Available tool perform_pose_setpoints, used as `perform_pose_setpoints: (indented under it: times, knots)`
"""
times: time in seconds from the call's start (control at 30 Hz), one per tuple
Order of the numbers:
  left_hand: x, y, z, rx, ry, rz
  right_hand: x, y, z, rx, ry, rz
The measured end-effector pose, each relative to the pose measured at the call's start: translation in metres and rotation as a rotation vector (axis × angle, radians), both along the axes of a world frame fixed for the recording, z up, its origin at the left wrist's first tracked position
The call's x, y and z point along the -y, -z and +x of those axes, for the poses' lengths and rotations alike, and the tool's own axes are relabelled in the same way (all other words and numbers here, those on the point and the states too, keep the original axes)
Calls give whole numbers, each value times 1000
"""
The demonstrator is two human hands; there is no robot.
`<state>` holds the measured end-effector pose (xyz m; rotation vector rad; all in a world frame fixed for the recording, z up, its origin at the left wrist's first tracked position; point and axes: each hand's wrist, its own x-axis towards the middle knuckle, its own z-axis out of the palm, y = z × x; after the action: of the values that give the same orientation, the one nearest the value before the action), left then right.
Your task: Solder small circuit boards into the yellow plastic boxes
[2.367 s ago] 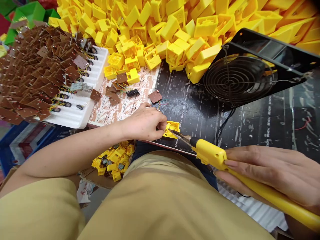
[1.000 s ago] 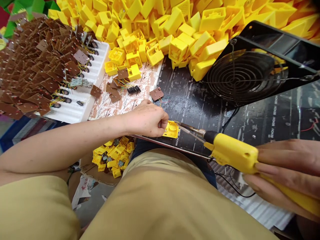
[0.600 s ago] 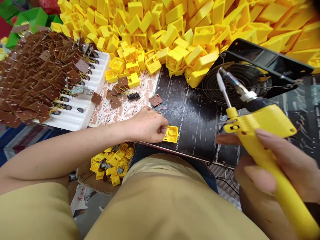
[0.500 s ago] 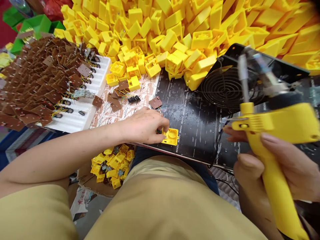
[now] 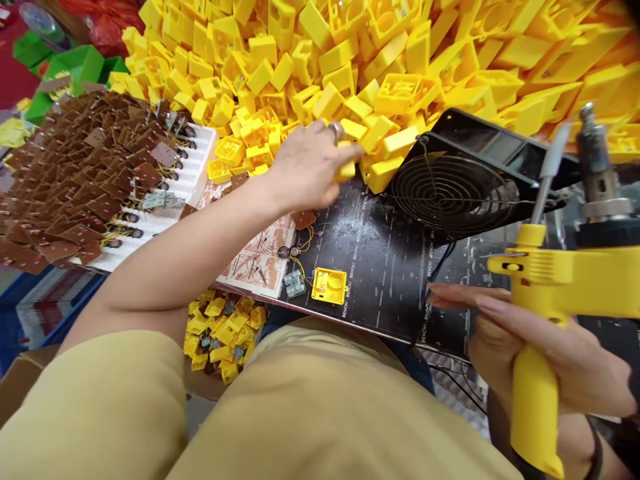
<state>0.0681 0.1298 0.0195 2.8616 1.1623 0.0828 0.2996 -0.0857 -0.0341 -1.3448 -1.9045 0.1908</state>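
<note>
My left hand is at the near edge of the heaped yellow plastic cases, its thumb and fingers around one yellow case, mostly covered by the hand. My right hand grips the handle of a yellow soldering gun, tip pointing up and away, index finger stretched forward. On the black board in front of me lies an open yellow housing, hollow side up. Thin wires run from it to a small grey module. Two round black parts and a brown circuit board are beyond it.
A black fan with a wire guard stands right of centre. Many brown boards are heaped on a white foam tray at left. More yellow cases fill a box below the bench edge. Green bins stand far left.
My left hand has left the open housing and moved up and away to the case heap. The soldering gun has turned more upright in my right hand.
</note>
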Motion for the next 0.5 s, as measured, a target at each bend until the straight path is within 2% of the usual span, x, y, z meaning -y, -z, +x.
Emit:
perform_pose_setpoints:
  times: [0.1, 0.17, 0.23, 0.3, 0.37, 0.43, 0.5]
  knots:
    - [42, -14, -1, -208, 255, -156, -10, 4, -2, 50, -17, 94]
    - [53, -13, -6, -161, 360, -208, -16, 5, -9, 85, 17, 141]
    - [50, -9, -18, -32, 310, -214, -22, 5, -16, 107, 14, 154]
    - [40, -6, -31, 11, 184, -205, -29, 4, -21, 116, -39, 146]
    - [34, -3, -42, -73, 97, -189, -36, 2, -23, 131, -91, 139]
    - [34, 3, -45, -165, 78, -172, -44, 0, -27, 179, -125, 135]
    - [39, 14, -43, -158, 41, -132, -52, -1, -33, 266, -138, 157]
